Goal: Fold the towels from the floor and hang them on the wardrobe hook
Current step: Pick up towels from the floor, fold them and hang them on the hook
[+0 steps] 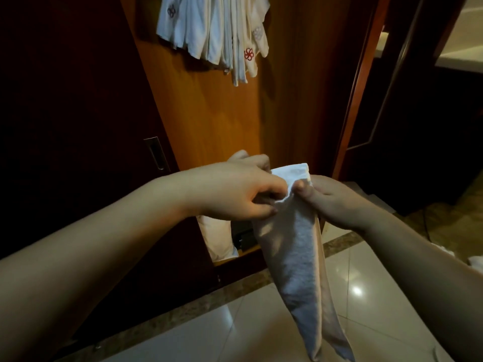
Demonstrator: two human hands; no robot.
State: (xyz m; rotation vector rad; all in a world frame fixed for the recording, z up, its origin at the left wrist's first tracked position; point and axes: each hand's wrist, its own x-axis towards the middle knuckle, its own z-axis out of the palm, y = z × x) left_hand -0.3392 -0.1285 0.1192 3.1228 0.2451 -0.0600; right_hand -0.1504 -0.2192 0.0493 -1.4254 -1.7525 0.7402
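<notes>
A white terry towel (295,246), already folded into a long narrow strip, is held up in front of the orange-brown wooden wardrobe panel (217,116) and hangs down towards the glossy pale tiled floor (261,322) without visibly touching it. Its top edge is pinched from both sides: the left hand (235,192) is curled on the upper left corner, with thumb and fingertips closed on the cloth, and the right hand (332,199) grips the upper right edge, its thumb pressed on the front face.

The fold appears nearly finished, with the top corners being matched. For a neat result, the two edges are best brought flush before the grip is shifted, and the strip is best kept taut so the layers do not slide apart. The lift to the hook is probably next; the hook itself is not seen.

Higher on the panel, a bunch of white folded towels with small red flower emblems (217,30) is already hung. A dark sliding wardrobe door with a recessed metal handle (156,152) stands to the left. At the far right edge, something white (474,262) lies on the floor, possibly another towel.
</notes>
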